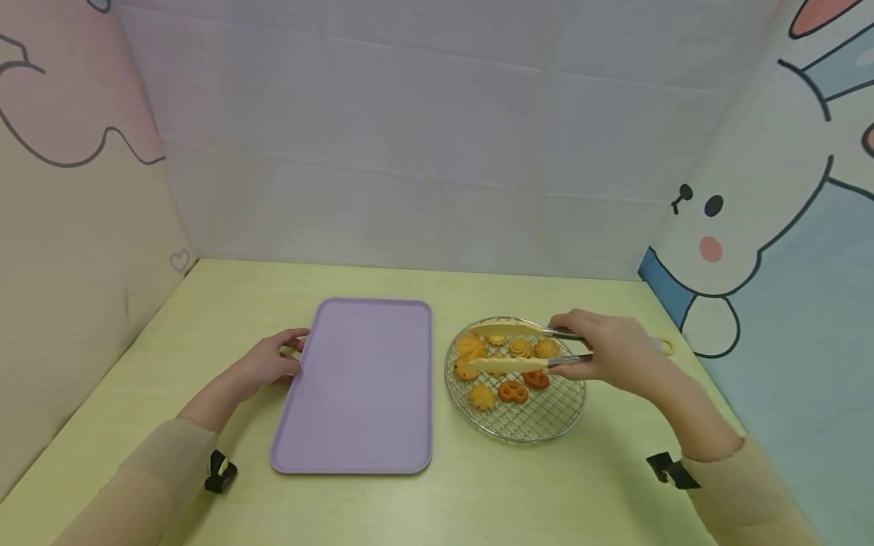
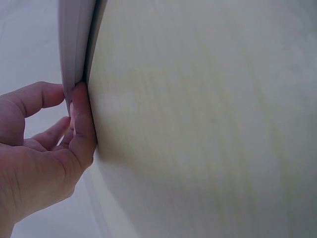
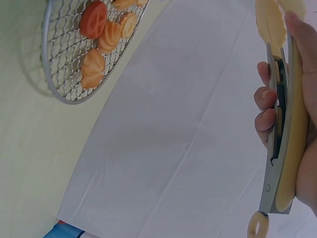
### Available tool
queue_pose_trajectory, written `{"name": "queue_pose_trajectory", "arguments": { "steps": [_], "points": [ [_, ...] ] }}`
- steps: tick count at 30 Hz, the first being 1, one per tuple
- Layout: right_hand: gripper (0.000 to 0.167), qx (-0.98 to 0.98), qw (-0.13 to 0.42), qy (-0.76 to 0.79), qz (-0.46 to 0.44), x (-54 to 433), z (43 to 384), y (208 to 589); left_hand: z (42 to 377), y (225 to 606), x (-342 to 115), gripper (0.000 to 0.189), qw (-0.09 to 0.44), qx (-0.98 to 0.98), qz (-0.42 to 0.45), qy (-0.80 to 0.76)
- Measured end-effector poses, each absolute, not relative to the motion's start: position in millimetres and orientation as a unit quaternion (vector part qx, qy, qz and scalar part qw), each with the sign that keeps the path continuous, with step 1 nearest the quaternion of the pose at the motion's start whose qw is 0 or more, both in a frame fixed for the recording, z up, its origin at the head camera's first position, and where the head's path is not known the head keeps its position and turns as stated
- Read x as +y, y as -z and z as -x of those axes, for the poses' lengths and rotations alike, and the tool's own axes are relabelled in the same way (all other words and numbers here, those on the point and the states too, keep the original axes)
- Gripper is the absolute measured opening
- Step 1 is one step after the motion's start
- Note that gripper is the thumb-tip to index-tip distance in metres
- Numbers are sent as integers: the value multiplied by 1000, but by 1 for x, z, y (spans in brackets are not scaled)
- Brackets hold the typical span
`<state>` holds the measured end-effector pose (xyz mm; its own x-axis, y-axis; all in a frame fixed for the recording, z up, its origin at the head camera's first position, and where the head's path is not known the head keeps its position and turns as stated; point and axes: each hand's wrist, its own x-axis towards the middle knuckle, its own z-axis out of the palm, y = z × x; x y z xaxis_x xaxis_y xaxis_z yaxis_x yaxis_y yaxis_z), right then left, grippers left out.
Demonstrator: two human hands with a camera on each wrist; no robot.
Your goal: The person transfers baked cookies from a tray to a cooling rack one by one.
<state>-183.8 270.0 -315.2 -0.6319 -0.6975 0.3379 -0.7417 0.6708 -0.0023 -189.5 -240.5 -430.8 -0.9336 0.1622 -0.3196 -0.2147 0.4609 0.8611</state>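
Note:
A purple rectangular tray (image 1: 372,387) lies on the table left of centre. My left hand (image 1: 273,362) holds its left edge, and in the left wrist view thumb and a finger (image 2: 83,116) pinch the rim from both sides. With my right hand (image 1: 611,353) I grip a pair of tongs (image 1: 508,365) with cream tips and metal arms. The tips are spread apart over a round wire rack (image 1: 546,413). Several cookies sit on the rack, among them a brown pretzel (image 1: 513,391) and a flower-shaped cookie (image 1: 482,396). The tongs partly hide some cookies behind them.
The light yellow-green table (image 1: 225,318) carries tray and rack side by side, a narrow gap between them. A pale cloth wall (image 1: 410,152) rises at the back. Printed panels stand on both sides, the right one with a cartoon rabbit (image 1: 737,235).

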Motion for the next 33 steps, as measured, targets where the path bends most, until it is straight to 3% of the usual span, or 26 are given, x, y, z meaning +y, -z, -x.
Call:
{"name": "queue_pose_trajectory", "arguments": {
  "steps": [25, 33],
  "points": [
    [54, -894, 153, -90, -412, 340, 177, 327, 191, 433, -242, 75, 179, 837, 14, -517],
    [50, -925, 100, -66, -361, 355, 173, 335, 192, 434, -242, 76, 179, 837, 13, -518]
  ]
}}
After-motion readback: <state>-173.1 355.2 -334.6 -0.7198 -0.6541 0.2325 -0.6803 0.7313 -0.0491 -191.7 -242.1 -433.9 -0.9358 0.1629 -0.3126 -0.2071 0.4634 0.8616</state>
